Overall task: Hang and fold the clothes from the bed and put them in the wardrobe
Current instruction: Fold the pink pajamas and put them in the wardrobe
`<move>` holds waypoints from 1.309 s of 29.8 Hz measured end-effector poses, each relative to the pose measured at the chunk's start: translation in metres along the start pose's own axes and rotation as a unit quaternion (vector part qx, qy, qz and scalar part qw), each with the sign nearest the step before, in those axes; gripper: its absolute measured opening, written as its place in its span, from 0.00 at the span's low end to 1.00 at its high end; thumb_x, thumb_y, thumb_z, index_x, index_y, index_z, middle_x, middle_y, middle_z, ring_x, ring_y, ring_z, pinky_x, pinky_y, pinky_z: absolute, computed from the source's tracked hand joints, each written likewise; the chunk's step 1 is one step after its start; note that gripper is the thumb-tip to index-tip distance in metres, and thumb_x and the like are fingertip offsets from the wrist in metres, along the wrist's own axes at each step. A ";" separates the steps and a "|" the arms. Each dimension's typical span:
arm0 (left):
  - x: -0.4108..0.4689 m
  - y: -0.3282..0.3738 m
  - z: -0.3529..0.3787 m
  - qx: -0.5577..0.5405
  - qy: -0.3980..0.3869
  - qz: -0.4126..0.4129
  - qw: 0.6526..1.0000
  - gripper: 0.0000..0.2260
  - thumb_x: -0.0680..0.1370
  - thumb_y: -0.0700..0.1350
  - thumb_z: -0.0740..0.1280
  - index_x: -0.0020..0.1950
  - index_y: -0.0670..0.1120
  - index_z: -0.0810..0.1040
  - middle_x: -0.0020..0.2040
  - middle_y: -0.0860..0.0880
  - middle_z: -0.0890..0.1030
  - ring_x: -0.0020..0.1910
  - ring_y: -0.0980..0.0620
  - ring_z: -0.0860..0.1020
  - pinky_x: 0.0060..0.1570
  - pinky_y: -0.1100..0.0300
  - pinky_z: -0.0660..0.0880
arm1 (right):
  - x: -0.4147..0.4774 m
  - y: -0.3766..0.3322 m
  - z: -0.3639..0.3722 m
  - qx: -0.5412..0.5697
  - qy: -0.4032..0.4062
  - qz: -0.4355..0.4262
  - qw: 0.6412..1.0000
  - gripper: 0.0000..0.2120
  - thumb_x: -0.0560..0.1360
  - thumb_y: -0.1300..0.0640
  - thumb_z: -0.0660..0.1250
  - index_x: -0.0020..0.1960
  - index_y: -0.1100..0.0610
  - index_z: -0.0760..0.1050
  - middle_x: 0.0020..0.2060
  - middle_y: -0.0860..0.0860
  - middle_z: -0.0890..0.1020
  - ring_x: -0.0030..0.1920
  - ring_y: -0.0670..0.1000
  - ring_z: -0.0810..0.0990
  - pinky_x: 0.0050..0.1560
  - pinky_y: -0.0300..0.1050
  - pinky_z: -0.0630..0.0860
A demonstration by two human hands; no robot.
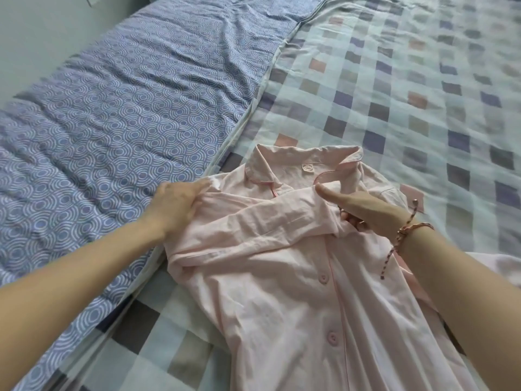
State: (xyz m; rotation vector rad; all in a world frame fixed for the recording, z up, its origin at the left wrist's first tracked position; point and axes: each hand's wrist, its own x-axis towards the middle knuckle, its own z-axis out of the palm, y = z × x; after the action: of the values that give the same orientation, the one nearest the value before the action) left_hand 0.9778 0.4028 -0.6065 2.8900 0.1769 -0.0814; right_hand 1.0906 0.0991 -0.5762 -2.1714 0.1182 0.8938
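Observation:
A pale pink buttoned pyjama shirt lies face up on the checked bedsheet, collar pointing away from me. One sleeve is folded across the chest just below the collar. My left hand grips the shirt's left shoulder fold at the edge of the sheet. My right hand, with a braided bracelet on the wrist, holds the end of the folded sleeve, thumb on top and fingers curled under the cloth.
A blue quilt with a circle pattern covers the left side of the bed, next to the shirt. A bit of another pale pink cloth shows at the right edge, behind my right forearm.

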 end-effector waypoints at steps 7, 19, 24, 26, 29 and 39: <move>0.017 -0.005 -0.015 -0.014 0.006 -0.053 0.998 0.08 0.79 0.45 0.62 0.50 0.42 0.78 0.51 0.41 0.80 0.53 0.41 0.76 0.53 0.50 0.68 | -0.013 0.004 -0.033 0.291 0.017 -0.134 0.947 0.09 0.65 0.65 0.72 0.39 0.58 0.73 0.32 0.51 0.79 0.31 0.48 0.77 0.31 0.40 0.75; 0.021 0.069 0.018 0.017 0.180 0.023 0.983 0.12 0.73 0.50 0.68 0.52 0.44 0.78 0.53 0.40 0.76 0.53 0.41 0.72 0.52 0.49 0.64 | -0.035 0.071 -0.105 0.079 -0.067 0.005 0.995 0.38 0.51 0.46 0.81 0.59 0.44 0.71 0.48 0.46 0.83 0.48 0.48 0.81 0.53 0.45 0.74; -0.030 0.084 0.055 0.040 0.086 0.178 0.979 0.22 0.71 0.60 0.59 0.58 0.46 0.70 0.54 0.43 0.78 0.57 0.42 0.74 0.55 0.49 0.67 | -0.005 0.068 -0.084 0.103 0.135 0.015 0.985 0.24 0.71 0.46 0.71 0.62 0.58 0.75 0.46 0.52 0.80 0.41 0.49 0.77 0.37 0.36 0.75; -0.034 0.083 0.064 0.061 0.043 0.147 0.986 0.25 0.70 0.55 0.57 0.62 0.43 0.69 0.57 0.39 0.79 0.58 0.38 0.77 0.56 0.44 0.72 | -0.001 0.057 -0.083 0.065 0.165 -0.023 0.984 0.07 0.74 0.60 0.69 0.49 0.62 0.78 0.35 0.52 0.75 0.33 0.48 0.71 0.22 0.30 0.68; -0.035 0.077 0.065 0.062 -0.018 0.112 0.992 0.26 0.68 0.48 0.54 0.65 0.41 0.67 0.61 0.36 0.76 0.63 0.38 0.73 0.49 0.34 0.72 | -0.013 0.034 -0.092 0.208 0.180 -0.104 0.956 0.09 0.71 0.65 0.63 0.33 0.57 0.70 0.29 0.51 0.72 0.29 0.49 0.70 0.24 0.34 0.69; 0.005 0.056 0.026 -0.054 0.128 0.049 0.989 0.23 0.75 0.55 0.55 0.57 0.42 0.79 0.57 0.41 0.78 0.57 0.40 0.75 0.56 0.42 0.66 | -0.019 0.082 -0.108 0.160 -0.019 0.020 0.987 0.27 0.65 0.43 0.71 0.60 0.55 0.76 0.49 0.53 0.83 0.46 0.51 0.82 0.40 0.43 0.77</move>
State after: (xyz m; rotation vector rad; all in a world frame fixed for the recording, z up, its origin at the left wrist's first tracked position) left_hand 0.9886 0.3427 -0.6186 2.7861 0.0819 0.3073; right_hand 1.1084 -0.0356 -0.5660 -1.8586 0.2690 0.8731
